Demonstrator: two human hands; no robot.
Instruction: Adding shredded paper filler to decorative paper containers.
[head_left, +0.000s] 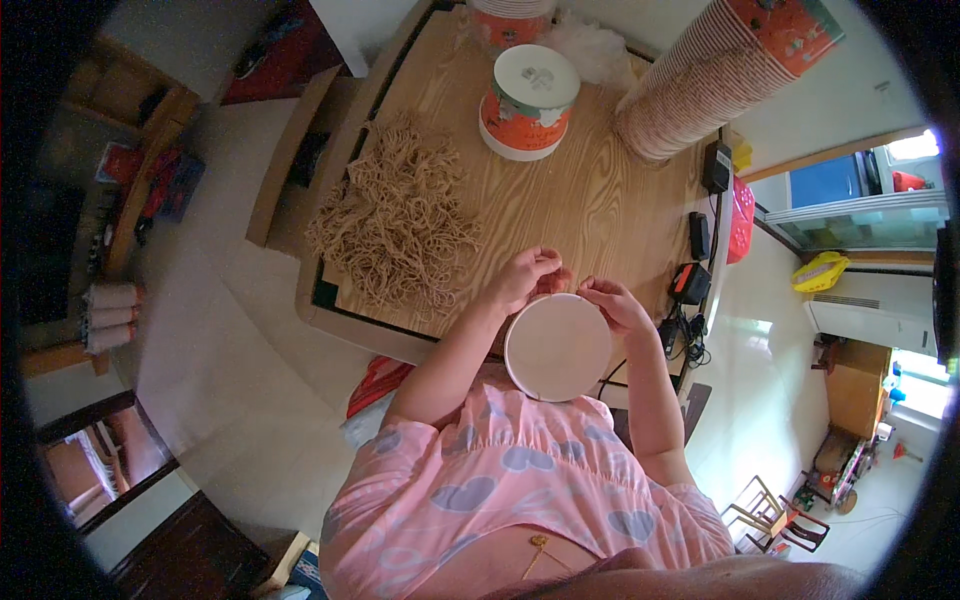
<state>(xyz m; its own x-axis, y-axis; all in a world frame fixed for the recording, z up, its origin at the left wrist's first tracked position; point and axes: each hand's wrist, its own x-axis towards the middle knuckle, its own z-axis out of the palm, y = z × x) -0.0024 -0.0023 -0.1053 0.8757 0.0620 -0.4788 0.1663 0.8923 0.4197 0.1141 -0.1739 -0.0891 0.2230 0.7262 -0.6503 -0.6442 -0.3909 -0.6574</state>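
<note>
Close in front of my body, a round white paper tub (558, 348) tilts its open mouth up toward me at the table's near edge. My left hand (528, 280) is closed in a pinch just beyond the tub's far rim. At the rim's right side, my right hand (616, 305) is also pinched, thumb against fingers. Whatever is between the fingertips is too small to make out. To the left lies a large tangled heap of tan twine cords (400, 225). An orange and white paper tub (527, 105) stands upside down farther back.
The wood-grain table (560, 205) carries a tall leaning stack of nested paper tubs (715, 80) at the back right. Another stack (510, 18) and crumpled clear plastic (590, 48) are at the far edge. Black power adapters (690, 284) with cables line the right edge.
</note>
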